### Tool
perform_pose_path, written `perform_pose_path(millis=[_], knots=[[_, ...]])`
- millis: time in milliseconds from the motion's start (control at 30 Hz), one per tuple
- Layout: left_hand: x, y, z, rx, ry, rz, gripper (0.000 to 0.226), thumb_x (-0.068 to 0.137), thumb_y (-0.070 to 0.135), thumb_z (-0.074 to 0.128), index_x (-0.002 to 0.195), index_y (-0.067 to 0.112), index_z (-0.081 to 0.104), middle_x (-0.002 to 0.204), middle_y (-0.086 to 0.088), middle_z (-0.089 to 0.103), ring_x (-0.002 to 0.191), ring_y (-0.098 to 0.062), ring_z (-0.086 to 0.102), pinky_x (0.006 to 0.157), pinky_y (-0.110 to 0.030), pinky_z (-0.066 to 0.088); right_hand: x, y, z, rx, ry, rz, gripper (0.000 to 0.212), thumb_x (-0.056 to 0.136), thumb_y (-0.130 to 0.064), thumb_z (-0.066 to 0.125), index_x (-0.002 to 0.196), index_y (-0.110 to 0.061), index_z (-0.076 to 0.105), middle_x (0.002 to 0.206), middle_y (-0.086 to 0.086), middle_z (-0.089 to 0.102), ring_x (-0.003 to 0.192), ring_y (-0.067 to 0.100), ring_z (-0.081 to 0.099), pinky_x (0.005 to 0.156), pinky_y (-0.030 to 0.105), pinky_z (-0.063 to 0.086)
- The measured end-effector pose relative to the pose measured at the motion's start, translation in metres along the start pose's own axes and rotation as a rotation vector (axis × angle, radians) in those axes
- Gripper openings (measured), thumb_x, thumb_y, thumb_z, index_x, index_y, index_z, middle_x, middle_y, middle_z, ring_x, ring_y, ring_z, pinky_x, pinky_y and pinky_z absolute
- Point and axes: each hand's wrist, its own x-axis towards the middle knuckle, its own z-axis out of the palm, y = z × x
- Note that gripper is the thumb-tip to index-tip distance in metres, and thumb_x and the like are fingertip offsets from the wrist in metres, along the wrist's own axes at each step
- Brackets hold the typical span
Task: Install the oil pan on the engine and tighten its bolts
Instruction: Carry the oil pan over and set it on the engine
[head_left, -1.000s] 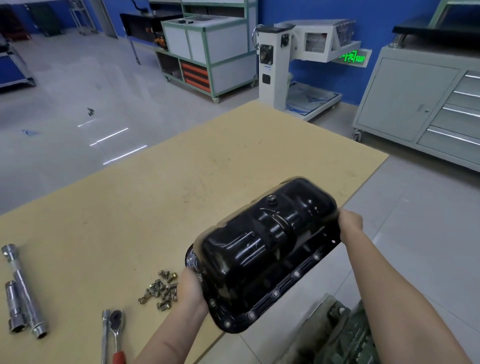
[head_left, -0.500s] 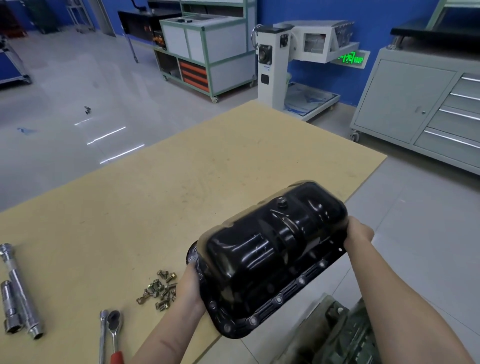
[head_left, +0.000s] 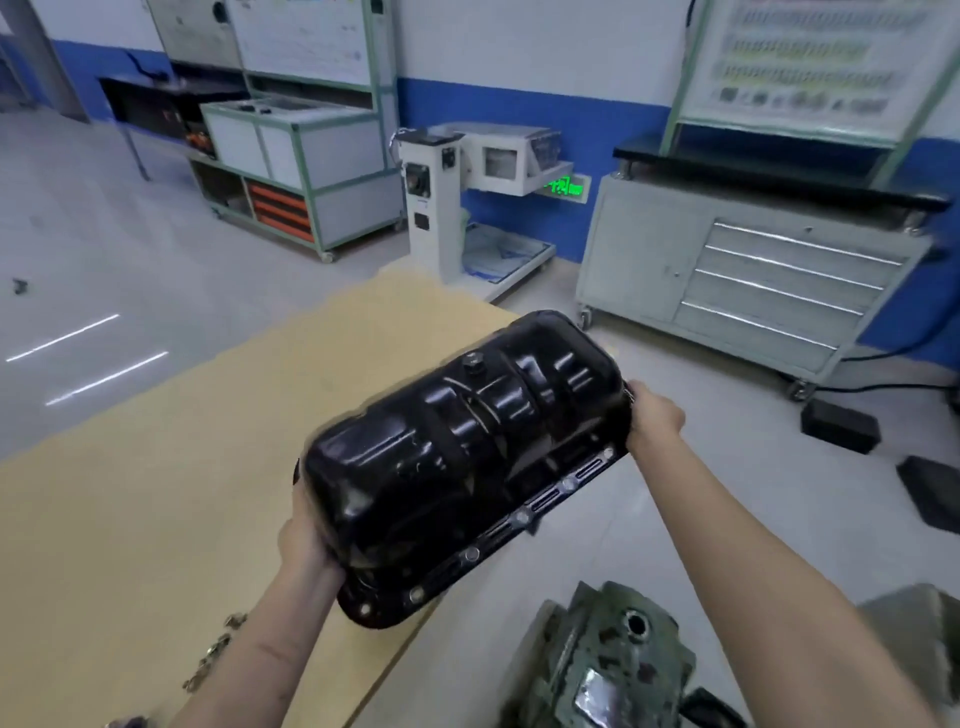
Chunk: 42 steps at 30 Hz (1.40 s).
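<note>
Tan fibreboard forms the worktable (head_left: 156, 493), the largest surface in view, with the grey-green engine (head_left: 597, 670) standing beside it at lower right, its mating face bare. The black steel oil pan (head_left: 467, 457) is carried in the air above the table edge, sump side up, well apart from the engine. The left hand (head_left: 306, 545) grips the near end and the right hand (head_left: 654, 415) the far end of the flange. Judged progress: early; seating and all tightening remain. The loose bolts (head_left: 213, 654) lie on the table.
</note>
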Motion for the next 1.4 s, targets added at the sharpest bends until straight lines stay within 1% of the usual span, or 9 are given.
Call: perform_pose_path(millis=[100,267,467,633,833,1100,1233,1333,1400], knots=[[-0.045,0.022,0.039,0.018,-0.18,-0.032,0.013,0.087,0.029,0.056,0.083,0.018,0.054,0.079,0.0,0.054,0.065,-0.015,0.049,0.066,-0.028,0.044,-0.009,-0.069,-0.055,-0.061,0.03,-0.132,0.027,0.081,-0.012,0.058,0.06,-0.012,0.041,0.062,0.005,0.043,0.056,0.018,0.041,0.054,0.031,0.036],[-0.132,0.019,0.099,0.202,-0.584,-0.115,0.023,0.092,0.032,0.047,0.071,0.023,0.046,0.056,0.001,0.05,0.053,-0.013,0.043,0.041,-0.013,0.04,-0.052,-0.161,-0.193,-0.244,0.133,-0.352,0.028,0.081,-0.014,0.062,0.059,-0.014,0.045,0.059,0.008,0.043,0.053,0.012,0.044,0.049,0.022,0.036],[-0.242,-0.04,0.143,0.31,-0.91,-0.117,0.021,0.095,0.029,0.042,0.082,0.017,0.051,0.062,-0.002,0.06,0.048,-0.012,0.052,0.044,-0.015,0.044,-0.12,-0.193,-0.382,-0.437,0.427,-0.523,0.015,0.083,-0.016,0.064,0.073,-0.007,0.059,0.075,0.01,0.056,0.075,0.019,0.05,0.069,0.031,0.039],[-0.332,-0.11,0.155,0.442,-1.095,-0.131,0.023,0.093,0.031,0.045,0.073,0.02,0.052,0.052,0.001,0.056,0.055,-0.013,0.049,0.048,-0.02,0.043,-0.166,-0.172,-0.52,-0.44,0.694,-0.516,0.012,0.084,-0.016,0.059,0.077,-0.007,0.061,0.075,0.009,0.056,0.075,0.017,0.049,0.06,0.028,0.034],[-0.388,-0.195,0.131,0.572,-1.063,-0.195,0.033,0.091,0.021,0.045,0.061,0.013,0.056,0.044,0.0,0.057,0.046,-0.016,0.055,0.032,-0.012,0.038,-0.187,-0.107,-0.627,-0.429,0.833,-0.459,0.018,0.083,-0.014,0.057,0.066,-0.008,0.056,0.066,0.008,0.053,0.068,0.019,0.047,0.063,0.031,0.034],[-0.41,-0.24,0.128,0.672,-1.05,-0.115,0.031,0.094,0.024,0.041,0.065,0.016,0.049,0.037,0.006,0.052,0.043,-0.01,0.051,0.038,-0.014,0.038,-0.169,-0.075,-0.678,-0.505,0.776,-0.399,0.021,0.087,-0.014,0.055,0.07,-0.002,0.056,0.067,0.009,0.053,0.068,0.022,0.047,0.059,0.03,0.028],[-0.409,-0.256,0.125,0.751,-1.07,-0.132,0.033,0.093,0.038,0.043,0.088,0.008,0.058,0.07,-0.013,0.058,0.058,-0.019,0.052,0.041,-0.016,0.044,-0.165,-0.074,-0.702,-0.593,0.728,-0.364,0.019,0.085,-0.013,0.056,0.072,0.0,0.062,0.07,0.01,0.059,0.07,0.023,0.052,0.061,0.03,0.034],[-0.407,-0.266,0.125,0.801,-1.047,-0.097,0.055,0.087,0.043,0.053,0.124,0.002,0.049,0.116,-0.03,0.055,0.091,-0.035,0.059,0.074,-0.037,0.051,-0.164,-0.066,-0.715,-0.593,0.681,-0.293,0.019,0.084,-0.012,0.056,0.072,-0.001,0.065,0.071,0.014,0.063,0.07,0.025,0.055,0.063,0.031,0.04],[-0.409,-0.27,0.124,0.838,-1.026,-0.054,0.057,0.085,0.047,0.054,0.125,0.007,0.05,0.118,-0.022,0.058,0.099,-0.035,0.059,0.081,-0.043,0.05,-0.163,-0.053,-0.72,-0.596,0.651,-0.247,0.019,0.084,-0.009,0.056,0.071,0.001,0.066,0.072,0.016,0.065,0.07,0.025,0.056,0.063,0.031,0.04]])
